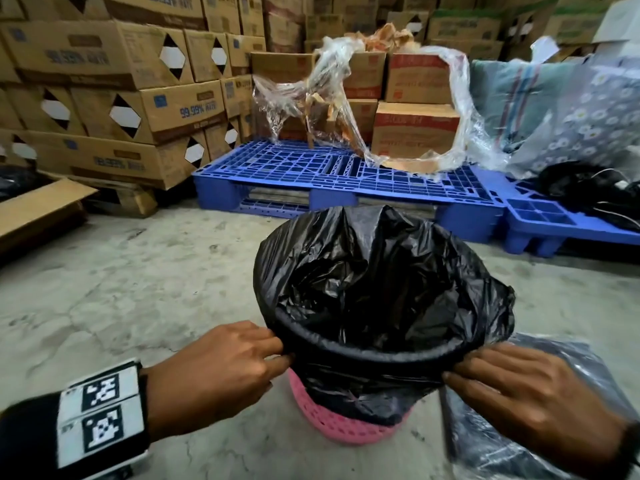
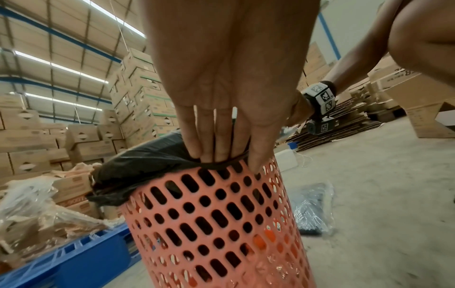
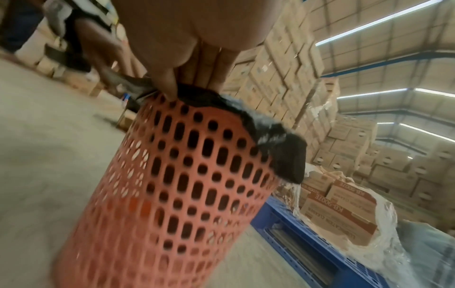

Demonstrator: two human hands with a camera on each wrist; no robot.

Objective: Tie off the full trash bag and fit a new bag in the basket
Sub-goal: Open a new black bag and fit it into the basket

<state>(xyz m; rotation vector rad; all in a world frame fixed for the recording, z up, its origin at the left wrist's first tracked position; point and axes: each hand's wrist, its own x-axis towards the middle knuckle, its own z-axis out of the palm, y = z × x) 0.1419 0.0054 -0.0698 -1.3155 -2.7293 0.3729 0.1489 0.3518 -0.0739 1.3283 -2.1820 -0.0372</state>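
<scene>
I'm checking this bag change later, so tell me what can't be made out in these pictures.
- Head view: the black bag hides the pink basket's inside.
- Head view: the packet under the right hand is cut off by the frame edge.
- Left wrist view: the left hand's fingertips vanish under the bag's hem.
- Right wrist view: motion blur smears the basket.

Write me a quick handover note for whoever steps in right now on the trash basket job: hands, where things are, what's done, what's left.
Left hand: pinching the black bag hem at the basket's near-left rim.
Right hand: pinching the hem at the near-right rim.
Basket stands on the floor by the blue pallet; a plastic packet lies on the floor beside it, to the right.
Done: bag is in the basket, hem folded over most of the rim.
Left: pull the near hem down snug. No tied-off full bag is in view; check for it.
</scene>
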